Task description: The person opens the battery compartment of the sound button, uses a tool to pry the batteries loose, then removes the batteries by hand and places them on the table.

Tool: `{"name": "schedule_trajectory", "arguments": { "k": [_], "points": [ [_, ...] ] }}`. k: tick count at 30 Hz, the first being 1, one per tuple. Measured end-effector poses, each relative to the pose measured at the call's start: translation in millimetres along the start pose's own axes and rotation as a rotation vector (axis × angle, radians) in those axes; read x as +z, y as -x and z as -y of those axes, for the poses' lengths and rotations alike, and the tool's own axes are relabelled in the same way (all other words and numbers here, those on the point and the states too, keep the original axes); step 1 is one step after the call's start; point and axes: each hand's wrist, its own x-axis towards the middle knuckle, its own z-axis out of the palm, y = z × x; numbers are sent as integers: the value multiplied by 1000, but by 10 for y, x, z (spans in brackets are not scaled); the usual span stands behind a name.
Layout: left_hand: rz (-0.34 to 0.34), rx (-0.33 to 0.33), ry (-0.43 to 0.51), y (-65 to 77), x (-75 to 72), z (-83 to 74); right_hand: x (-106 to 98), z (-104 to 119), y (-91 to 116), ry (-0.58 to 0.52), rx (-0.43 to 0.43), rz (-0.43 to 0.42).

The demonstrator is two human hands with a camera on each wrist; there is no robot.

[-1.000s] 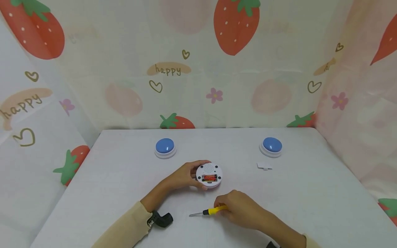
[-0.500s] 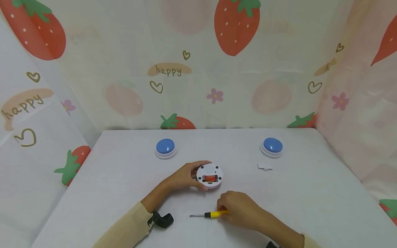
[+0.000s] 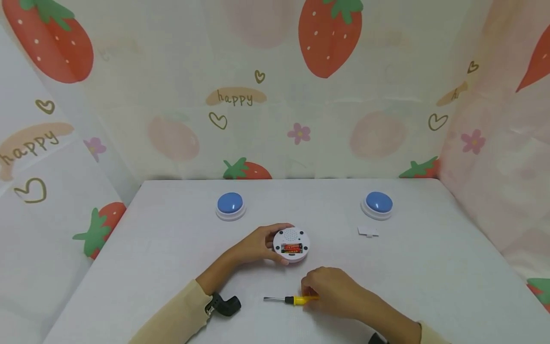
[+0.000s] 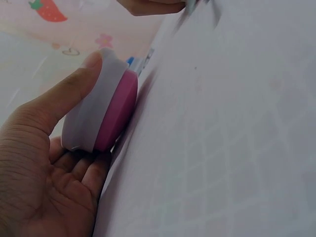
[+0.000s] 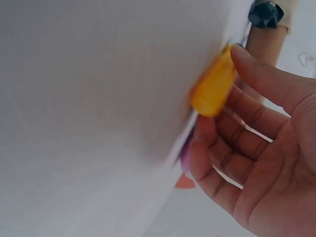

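Note:
My left hand (image 3: 259, 244) grips a round push button (image 3: 291, 237) by its side, thumb at the near edge. It lies upside down, its white base with speaker holes facing up and its pink side (image 4: 118, 111) against the table. Two red batteries (image 3: 291, 248) sit in its uncovered battery compartment. Nearer the front, my right hand (image 3: 333, 292) pinches the yellow handle (image 5: 215, 91) of a screwdriver (image 3: 296, 300) between thumb and fingers. The screwdriver lies level at the tabletop, its metal shaft pointing left. Part of its handle is hidden behind the fingers in the head view.
Two blue-topped push buttons stand at the back, one on the left (image 3: 230, 205) and one on the right (image 3: 377, 205). A small white battery cover (image 3: 368, 231) lies in front of the right one. Strawberry-printed cloth (image 3: 326, 119) walls the white table (image 3: 180, 224).
My right hand has lowered the screwdriver toward the tabletop, and its tilted shaft now lies level. The left hand and its push button have stayed in place.

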Motion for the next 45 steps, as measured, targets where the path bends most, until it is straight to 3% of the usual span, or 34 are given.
{"name": "schedule_trajectory", "arguments": {
  "k": [5, 11, 17, 33, 38, 45],
  "points": [
    [-2, -3, -5, -6, 2, 8, -142, -46, -6, -23, 23, -48],
    [1, -5, -12, -12, 3, 5, -394, -176, -64, -41, 17, -239],
    [-3, -9, 2, 1, 6, -1, -464, -286, -213, -48, 3, -383],
    [8, -5, 29, 18, 2, -17, -336, -274, -469, 95, 53, -390],
    [9, -2, 23, 18, -1, -6, -320, -250, -467, 177, 23, -404],
    [13, -3, 27, 8, -5, 1, -324, -225, -456, 197, -9, -428]
  ]
}}
